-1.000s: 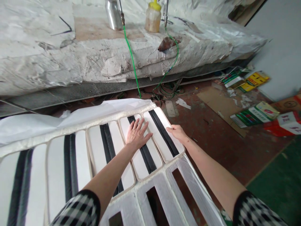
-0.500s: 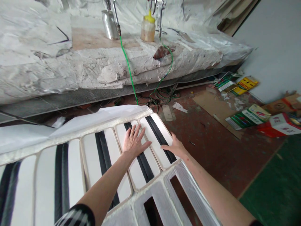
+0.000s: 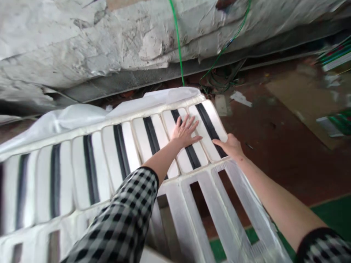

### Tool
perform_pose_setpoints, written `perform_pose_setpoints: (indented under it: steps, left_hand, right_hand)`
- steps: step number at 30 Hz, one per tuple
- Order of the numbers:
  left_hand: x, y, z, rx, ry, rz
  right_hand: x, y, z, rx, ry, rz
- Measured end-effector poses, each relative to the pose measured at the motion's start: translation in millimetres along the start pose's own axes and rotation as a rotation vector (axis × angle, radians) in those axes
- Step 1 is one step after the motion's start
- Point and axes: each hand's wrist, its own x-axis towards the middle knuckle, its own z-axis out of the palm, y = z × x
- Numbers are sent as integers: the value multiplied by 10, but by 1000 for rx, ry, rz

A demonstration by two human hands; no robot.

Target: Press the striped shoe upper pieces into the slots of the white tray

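Observation:
A long white frame (image 3: 192,204) carries a row of white padded panels, each with a black stripe down its middle. My left hand (image 3: 185,130) lies flat, fingers spread, on the second panel from the right end (image 3: 189,160). My right hand (image 3: 230,145) rests on the near right corner of the last panel (image 3: 210,126), fingers curled over its edge. Both arms wear black-and-white checked sleeves. The lower part of the frame shows open slots between wrapped slats.
A paint-crusted white workbench (image 3: 82,47) runs along the back, with a green hose (image 3: 177,40) hanging from it to the red floor (image 3: 274,146). White sheeting (image 3: 82,115) drapes the frame's far edge. Cartons (image 3: 334,58) and cardboard lie at the right. Green matting (image 3: 329,212) is near right.
The view has tilted down and closer, so the bench top with its bottle and cans has left the picture. My right hand slid back to the end panel's near corner; the left hand stays flat.

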Motion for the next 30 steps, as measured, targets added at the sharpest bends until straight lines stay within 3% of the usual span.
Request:
perform_pose_setpoints:
  steps: [3, 6, 9, 11, 13, 17, 19, 21, 23, 26, 30]
  left_hand:
    - [-282, 45, -34, -9, -141, 200]
    - [-774, 152, -137, -33, -229, 334]
    - [-1417, 203, -345, -125, -310, 435]
    - [-1923, 148, -537, -236, -355, 416]
    - [-2501, 14, -750, -344, -312, 280]
    - [-3863, -367, -1109, -427, -59, -170]
    - [-4595, -514, -1197, -459, 65, -404]
    - [-5307, -573, -1211, -470, 99, -593]
    - [-5955, -534, -1163, -485, 105, -728]
    - [-6739, -336, -1024, -534, 87, -829]
    - [-7397, -31, -885, -571, 84, -822]
  right_hand:
    - [-136, -22, 70, -76, 78, -63]
    - [-446, -29, 90, -149, 288, -219]
    - [-1041, -29, 110, -170, 461, -333]
    - [-1600, -23, 205, -159, 456, -424]
    - [-2265, -19, 403, -111, 372, -541]
    - [-3715, -67, 1025, -35, -21, -715]
    - [-4341, -128, 1340, -49, -171, -720]
    - [-4799, -201, 1582, -74, -193, -694]
    - [-5069, -280, 1722, -96, -146, -647]
    - [-5201, -421, 1742, -141, -78, -583]
    - [-5204, -718, 1497, -148, -188, -404]
